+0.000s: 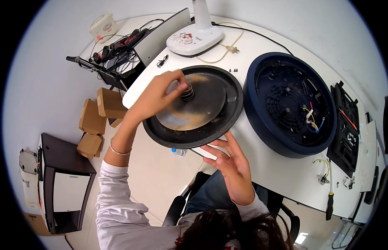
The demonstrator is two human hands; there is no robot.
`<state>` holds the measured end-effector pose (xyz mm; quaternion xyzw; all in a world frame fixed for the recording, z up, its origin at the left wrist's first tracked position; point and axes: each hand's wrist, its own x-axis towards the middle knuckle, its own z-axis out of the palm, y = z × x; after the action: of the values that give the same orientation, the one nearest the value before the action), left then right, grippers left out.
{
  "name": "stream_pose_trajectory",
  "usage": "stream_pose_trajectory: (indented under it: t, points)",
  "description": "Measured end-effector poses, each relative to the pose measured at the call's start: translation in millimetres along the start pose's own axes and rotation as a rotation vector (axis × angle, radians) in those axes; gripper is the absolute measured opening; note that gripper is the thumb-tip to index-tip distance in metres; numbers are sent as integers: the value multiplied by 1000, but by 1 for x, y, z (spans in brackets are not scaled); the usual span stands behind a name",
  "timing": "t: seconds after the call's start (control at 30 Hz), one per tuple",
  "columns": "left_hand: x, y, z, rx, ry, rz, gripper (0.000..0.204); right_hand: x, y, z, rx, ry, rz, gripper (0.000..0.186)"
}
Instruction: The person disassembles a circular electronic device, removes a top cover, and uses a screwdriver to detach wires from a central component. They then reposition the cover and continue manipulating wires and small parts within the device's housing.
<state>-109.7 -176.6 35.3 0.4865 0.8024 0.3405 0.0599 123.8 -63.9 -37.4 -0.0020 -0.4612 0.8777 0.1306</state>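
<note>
A round black metal pan (234,98) lies at the table's near edge, with a flat grey disc (206,109) stained brown and yellowish in its middle. From the disc's centre rises a dark coil spring (187,95). My left hand (162,92) reaches over the pan from the left, thumb and fingers pinched on the spring's top. At the pan's near rim is my right hand (231,164), palm up, its fingers apart and stretched out. Some of its fingertips touch or pass beneath the rim. To the right sits a deep dark-blue round housing (260,125) with loose wires (312,118) inside.
Several small screws (233,70) lie behind the pan, near a white appliance base (194,39) and its plug (232,49). On the right are a black tool case (342,154) and a screwdriver (330,204). Cables and a power strip (119,48) occupy the back left; cardboard boxes (92,118) stand below.
</note>
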Motion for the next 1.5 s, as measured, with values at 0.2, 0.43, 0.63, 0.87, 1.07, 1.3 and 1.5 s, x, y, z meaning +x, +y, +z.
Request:
stream_pose_trajectory:
  t: [0.2,0.43,0.63,0.87,1.07,1.3,1.5]
  points:
    - [-3,4,-6,265,58,183,12,-2,1,-1,22,15,17,63]
    - [-5,1,-4,91,-2,2,11,-3,2,2,35,38,19,62]
    - [-5,-5,7,140,-5,75,9,-2,0,1,16,29,27,63]
    - [-9,-8,15,228,58,146,7,-2,0,-3,27,18,36,65]
    - [-7,-14,19,173,4,116,7,-1,-1,-4,3,12,37,65]
    - [-9,-17,22,136,45,100,8,-1,-1,-5,-4,-2,30,65]
    - [-12,-20,22,119,61,138,8,-2,3,-6,13,8,40,65]
